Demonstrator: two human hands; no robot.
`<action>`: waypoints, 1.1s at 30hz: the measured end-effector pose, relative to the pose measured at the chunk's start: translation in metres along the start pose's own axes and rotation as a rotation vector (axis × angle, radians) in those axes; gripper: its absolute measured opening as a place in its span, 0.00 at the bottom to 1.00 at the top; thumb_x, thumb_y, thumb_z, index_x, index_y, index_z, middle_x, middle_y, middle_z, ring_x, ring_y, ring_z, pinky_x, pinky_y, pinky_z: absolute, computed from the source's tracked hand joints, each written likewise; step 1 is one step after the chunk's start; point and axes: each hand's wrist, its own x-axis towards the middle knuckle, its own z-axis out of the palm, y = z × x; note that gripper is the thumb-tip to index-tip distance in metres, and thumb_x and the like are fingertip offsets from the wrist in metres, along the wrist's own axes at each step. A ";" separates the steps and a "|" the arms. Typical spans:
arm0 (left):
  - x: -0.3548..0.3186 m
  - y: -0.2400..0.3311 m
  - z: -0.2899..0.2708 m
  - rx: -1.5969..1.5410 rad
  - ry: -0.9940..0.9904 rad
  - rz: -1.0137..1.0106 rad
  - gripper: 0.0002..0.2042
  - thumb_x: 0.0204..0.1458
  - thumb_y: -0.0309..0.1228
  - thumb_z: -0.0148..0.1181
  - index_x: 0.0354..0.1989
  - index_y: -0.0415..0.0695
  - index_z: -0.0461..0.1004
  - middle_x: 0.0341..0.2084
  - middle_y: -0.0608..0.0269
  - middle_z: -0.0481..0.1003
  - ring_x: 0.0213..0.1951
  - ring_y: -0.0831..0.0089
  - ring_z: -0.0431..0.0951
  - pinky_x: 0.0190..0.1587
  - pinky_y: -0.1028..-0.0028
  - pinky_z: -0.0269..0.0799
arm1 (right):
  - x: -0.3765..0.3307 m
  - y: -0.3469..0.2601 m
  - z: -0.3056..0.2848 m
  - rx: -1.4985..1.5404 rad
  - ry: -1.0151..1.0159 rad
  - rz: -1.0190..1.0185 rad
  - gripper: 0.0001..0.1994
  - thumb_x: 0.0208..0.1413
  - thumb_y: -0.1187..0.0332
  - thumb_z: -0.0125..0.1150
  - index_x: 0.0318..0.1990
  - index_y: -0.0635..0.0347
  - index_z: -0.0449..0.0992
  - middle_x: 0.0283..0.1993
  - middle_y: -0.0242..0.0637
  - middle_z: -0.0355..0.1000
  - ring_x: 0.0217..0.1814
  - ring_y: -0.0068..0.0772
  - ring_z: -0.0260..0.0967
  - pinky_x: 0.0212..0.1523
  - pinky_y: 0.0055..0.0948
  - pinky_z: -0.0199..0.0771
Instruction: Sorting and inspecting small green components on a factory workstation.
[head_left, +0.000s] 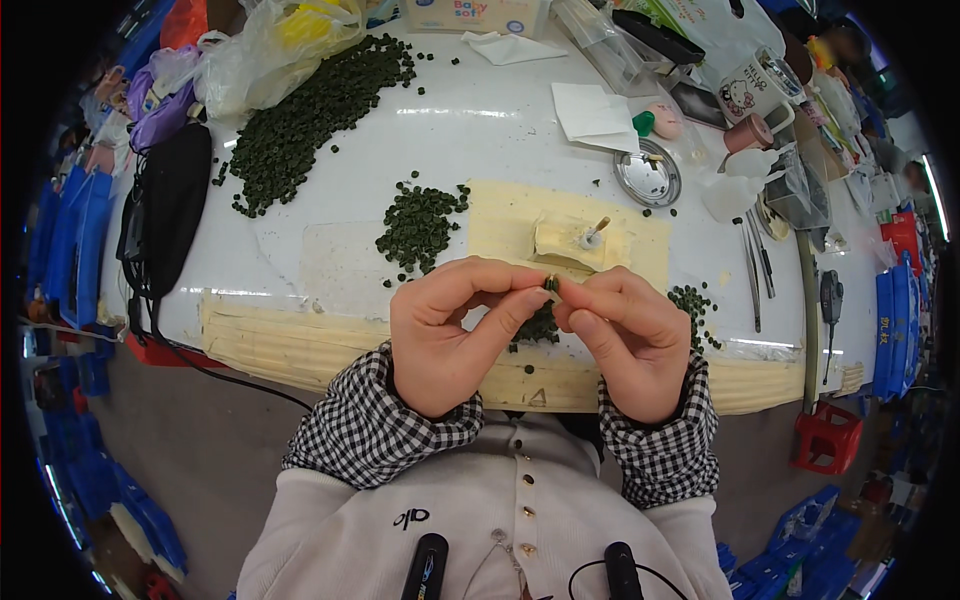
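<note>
Over the near edge of the table, my left hand [440, 335] and my right hand [638, 345] meet fingertip to fingertip. Between them they pinch a small dark green piece [551, 284] with a brassy edge; fingers hide much of it. Similar dark green pieces lie in a small heap beneath my hands [535, 330]. More sit in a patch [420, 228] beyond my left hand and a scatter [690, 302] beside my right. Just past my fingertips, a cream taped block [570, 240] bears an upright peg [600, 227] and rests on a yellow sheet [500, 207].
A large heap of green pieces [300, 130] spreads at the far left, by plastic bags [275, 65] and a black pouch [180, 200]. To the right are a round metal dish [648, 178], tweezers [750, 275], a squeeze bottle [728, 195] and a mug [755, 90]. Padding [300, 345] lines the table's front edge.
</note>
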 end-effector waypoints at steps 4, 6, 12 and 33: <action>0.000 0.000 0.000 0.029 0.003 0.027 0.07 0.52 0.19 0.62 0.39 0.35 0.78 0.32 0.57 0.79 0.34 0.78 0.78 0.36 0.80 0.72 | 0.000 0.001 0.001 -0.024 0.009 -0.028 0.14 0.53 0.81 0.60 0.48 0.66 0.78 0.37 0.40 0.74 0.38 0.26 0.71 0.40 0.21 0.70; 0.000 0.000 0.000 0.067 0.008 0.049 0.07 0.51 0.19 0.62 0.39 0.34 0.78 0.32 0.57 0.79 0.33 0.77 0.78 0.36 0.80 0.72 | 0.001 0.002 0.001 -0.060 0.007 -0.064 0.14 0.53 0.81 0.60 0.48 0.66 0.78 0.37 0.40 0.74 0.37 0.26 0.71 0.39 0.21 0.70; 0.002 0.002 0.000 0.250 0.013 0.179 0.07 0.50 0.17 0.62 0.38 0.34 0.78 0.30 0.55 0.79 0.32 0.75 0.78 0.35 0.79 0.72 | 0.002 0.000 0.002 -0.136 0.014 -0.097 0.14 0.53 0.82 0.60 0.48 0.66 0.78 0.36 0.39 0.74 0.37 0.25 0.72 0.38 0.20 0.71; -0.003 -0.005 0.004 -0.012 -0.037 -0.057 0.12 0.54 0.17 0.57 0.46 0.33 0.76 0.38 0.54 0.78 0.39 0.75 0.79 0.43 0.78 0.75 | 0.004 0.008 0.006 -0.552 0.092 -0.339 0.18 0.45 0.84 0.64 0.46 0.66 0.78 0.35 0.40 0.73 0.32 0.35 0.71 0.32 0.26 0.72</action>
